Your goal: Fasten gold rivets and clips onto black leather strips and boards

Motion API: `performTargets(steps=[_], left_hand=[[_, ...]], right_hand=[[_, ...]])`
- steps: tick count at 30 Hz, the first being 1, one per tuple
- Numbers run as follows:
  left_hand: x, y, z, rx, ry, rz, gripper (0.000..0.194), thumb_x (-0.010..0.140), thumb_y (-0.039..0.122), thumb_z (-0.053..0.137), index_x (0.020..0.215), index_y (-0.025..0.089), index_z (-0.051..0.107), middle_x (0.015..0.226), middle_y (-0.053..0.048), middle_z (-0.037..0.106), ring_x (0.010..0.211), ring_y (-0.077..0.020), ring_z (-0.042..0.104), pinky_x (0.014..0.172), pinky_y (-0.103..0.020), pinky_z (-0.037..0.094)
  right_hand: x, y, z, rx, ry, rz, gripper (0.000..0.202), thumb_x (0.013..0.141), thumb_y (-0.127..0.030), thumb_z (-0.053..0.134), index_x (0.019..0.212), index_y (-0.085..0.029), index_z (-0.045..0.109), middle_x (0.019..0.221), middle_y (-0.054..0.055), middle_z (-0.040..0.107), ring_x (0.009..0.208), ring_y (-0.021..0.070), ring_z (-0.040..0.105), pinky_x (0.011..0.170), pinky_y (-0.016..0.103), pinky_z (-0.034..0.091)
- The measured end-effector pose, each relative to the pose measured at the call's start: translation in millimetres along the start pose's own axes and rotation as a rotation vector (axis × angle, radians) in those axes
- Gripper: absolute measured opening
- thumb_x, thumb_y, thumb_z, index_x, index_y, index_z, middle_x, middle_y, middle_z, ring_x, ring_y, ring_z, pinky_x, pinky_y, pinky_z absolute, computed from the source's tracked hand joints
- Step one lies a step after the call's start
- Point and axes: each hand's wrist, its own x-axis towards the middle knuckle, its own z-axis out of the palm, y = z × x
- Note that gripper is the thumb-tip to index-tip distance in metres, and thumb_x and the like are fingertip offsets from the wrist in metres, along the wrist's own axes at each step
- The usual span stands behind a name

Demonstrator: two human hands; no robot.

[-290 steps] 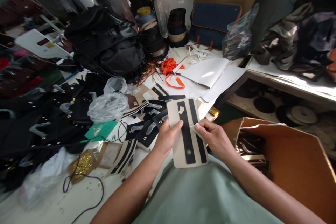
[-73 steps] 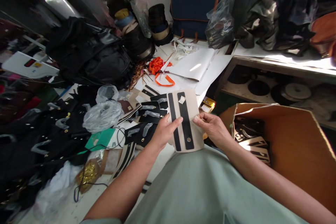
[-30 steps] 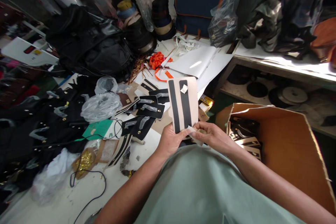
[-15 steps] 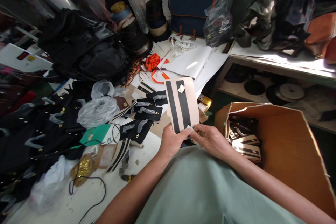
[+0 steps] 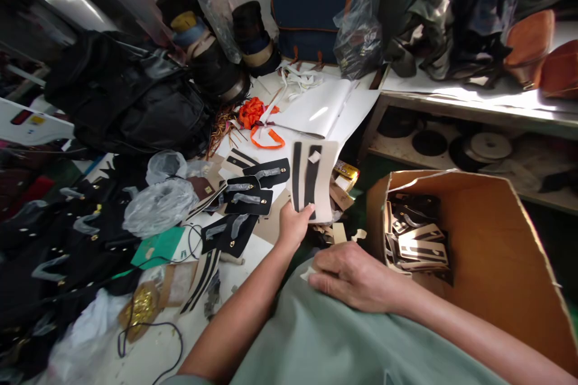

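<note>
Head view: fingers clamped, your left hand (image 5: 293, 226) grips a striped panel (image 5: 322, 185); your right hand (image 5: 350, 275) pinches a white scrap (image 5: 307, 274).

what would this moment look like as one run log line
left hand: holds black-striped beige panel | right hand: holds small pale piece, apart from panel | cardboard box: striped panels inside

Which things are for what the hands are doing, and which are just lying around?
Seem to belong:
- striped panel, held in the left hand
- pale scrap at the right hand's fingers
- similar panels in the cardboard box

Probably just lying about:
- orange ribbon
- blue bag with brown edging
- big black bag
- green card
</note>
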Motion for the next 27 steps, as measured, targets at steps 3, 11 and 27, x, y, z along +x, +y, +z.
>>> performTargets(steps=[3, 11, 27], left_hand=[[12, 13, 17.1, -0.034, -0.140, 0.007, 0.035, 0.072, 0.028, 0.081, 0.104, 0.017, 0.074, 0.104, -0.010, 0.080, 0.094, -0.0279, 0.075, 0.088, -0.041, 0.060], [2, 85, 98.4, 0.146, -0.999, 0.384, 0.066, 0.079, 0.039, 0.081, 0.141, 0.024, 0.063, 0.127, -0.010, 0.074, 0.104, -0.0280, 0.074, 0.092, -0.037, 0.057], [77, -92, -152.4, 1.089, -0.139, 0.263, 0.057, 0.079, 0.010, 0.064, 0.136, 0.017, 0.063, 0.152, -0.016, 0.053, 0.142, -0.0354, 0.042, 0.123, -0.051, 0.028]], right_hand=[[-5, 13, -1, 0.056, 0.108, 0.175, 0.033, 0.101, -0.040, 0.054, 0.074, -0.021, 0.057, 0.071, -0.002, 0.056, 0.065, 0.0137, 0.046, 0.063, 0.027, 0.036], [-9, 56, 3, 0.494, 0.252, 0.287, 0.041, 0.094, -0.056, 0.062, 0.112, -0.022, 0.074, 0.101, 0.008, 0.075, 0.099, 0.0287, 0.068, 0.090, 0.041, 0.054], [40, 46, -10, 0.393, 0.293, 0.483, 0.037, 0.084, -0.056, 0.071, 0.077, -0.019, 0.069, 0.075, 0.003, 0.069, 0.068, 0.0173, 0.057, 0.064, 0.028, 0.044]])
